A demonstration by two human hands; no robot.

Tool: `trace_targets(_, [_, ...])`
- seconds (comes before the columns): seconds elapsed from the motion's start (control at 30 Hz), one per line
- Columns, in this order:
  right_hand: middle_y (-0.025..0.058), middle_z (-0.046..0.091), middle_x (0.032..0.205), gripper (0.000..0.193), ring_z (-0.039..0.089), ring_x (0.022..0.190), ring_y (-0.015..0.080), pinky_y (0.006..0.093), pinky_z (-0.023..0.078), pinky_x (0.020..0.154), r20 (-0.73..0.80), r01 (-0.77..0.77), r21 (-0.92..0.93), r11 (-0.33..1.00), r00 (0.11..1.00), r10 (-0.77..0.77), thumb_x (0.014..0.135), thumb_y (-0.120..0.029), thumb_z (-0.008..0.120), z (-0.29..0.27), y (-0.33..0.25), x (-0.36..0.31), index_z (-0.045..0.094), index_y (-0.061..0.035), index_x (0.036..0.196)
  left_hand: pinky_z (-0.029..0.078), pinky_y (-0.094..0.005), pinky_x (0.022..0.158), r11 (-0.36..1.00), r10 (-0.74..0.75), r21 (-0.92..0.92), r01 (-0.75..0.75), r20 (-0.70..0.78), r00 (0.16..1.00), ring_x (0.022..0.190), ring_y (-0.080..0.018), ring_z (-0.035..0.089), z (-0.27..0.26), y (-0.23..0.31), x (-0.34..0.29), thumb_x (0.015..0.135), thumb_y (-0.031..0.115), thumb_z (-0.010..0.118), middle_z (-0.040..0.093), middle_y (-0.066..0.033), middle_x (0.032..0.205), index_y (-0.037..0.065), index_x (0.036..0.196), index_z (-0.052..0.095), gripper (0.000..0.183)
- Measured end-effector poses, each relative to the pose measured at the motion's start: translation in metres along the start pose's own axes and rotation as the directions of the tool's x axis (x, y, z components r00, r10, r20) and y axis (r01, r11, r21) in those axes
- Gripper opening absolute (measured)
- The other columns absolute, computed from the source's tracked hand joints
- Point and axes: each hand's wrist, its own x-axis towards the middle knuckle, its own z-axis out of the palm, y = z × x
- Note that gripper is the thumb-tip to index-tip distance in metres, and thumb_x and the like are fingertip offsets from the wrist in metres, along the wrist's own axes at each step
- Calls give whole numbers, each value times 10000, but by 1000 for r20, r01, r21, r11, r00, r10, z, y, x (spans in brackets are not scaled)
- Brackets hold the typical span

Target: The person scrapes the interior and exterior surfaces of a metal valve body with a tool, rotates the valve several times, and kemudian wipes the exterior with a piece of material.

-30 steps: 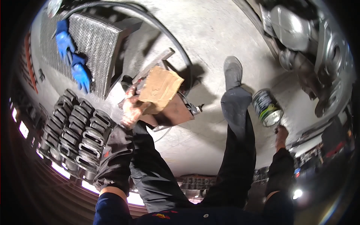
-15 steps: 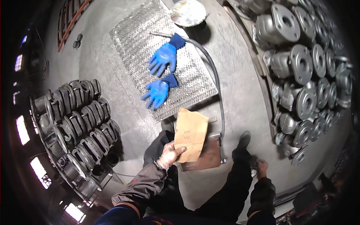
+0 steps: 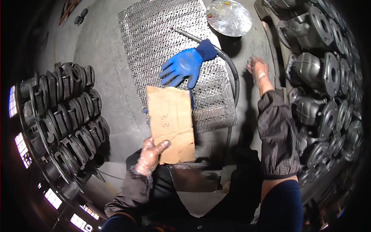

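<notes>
Over the mesh grate (image 3: pixel 162 42), left hand (image 3: pixel 151 154) grips cardboard sheet (image 3: pixel 171 123).

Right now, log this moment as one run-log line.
left hand: holds cardboard sheet | right hand: empty, raised near hose | blue glove: on metal grating

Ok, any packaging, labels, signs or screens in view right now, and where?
Cardboard sheet: held in the left hand, over the mesh mat's near edge; flat, brown, rectangular, creased, faint marks on it.
No labels, signs or screens show.
</notes>
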Motion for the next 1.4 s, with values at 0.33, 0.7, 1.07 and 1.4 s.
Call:
trace_targets(0.33, [206, 675, 900, 343, 645, 889, 368, 391, 497, 756, -91, 533, -518, 670, 744, -662, 675, -76, 580, 71, -7, 75, 666, -17, 1002, 497, -311, 817, 880, 446, -30, -473, -287, 848, 888, -162, 615, -32, 17, 15, 840, 71, 610, 638, -68, 1007, -7, 1223, 487, 410])
trace_targets(0.7, [92, 590, 1179, 361, 547, 1059, 229, 359, 434, 924, -17, 409, 526, 746, 882, -472, 859, -132, 509, 108, -12, 175, 545, 19, 1184, 479, -299, 823, 872, 456, -33, -489, -313, 833, 856, -166, 603, -16, 7, 15, 819, 42, 612, 627, -80, 1028, -22, 1199, 504, 399])
trace_targets(1.07, [135, 664, 925, 254, 646, 777, 268, 369, 516, 681, -224, 536, 147, 831, 837, -500, 864, -182, 564, 2, -30, 124, 620, 49, 955, 497, -315, 870, 937, 349, -28, -349, -2, 937, 986, -195, 612, 4, 35, 45, 858, 49, 554, 607, -146, 1123, -73, 1256, 437, 432])
trace_targets(1.4, [122, 622, 978, 341, 619, 813, 283, 411, 545, 729, 203, 464, 482, 743, 766, -610, 875, -109, 603, -129, -97, -89, 537, 5, 1190, 456, -303, 908, 748, 655, -113, -654, 277, 703, 1118, -206, 515, -4, 12, 52, 754, -91, 617, 489, -162, 1286, -11, 1451, 173, 830])
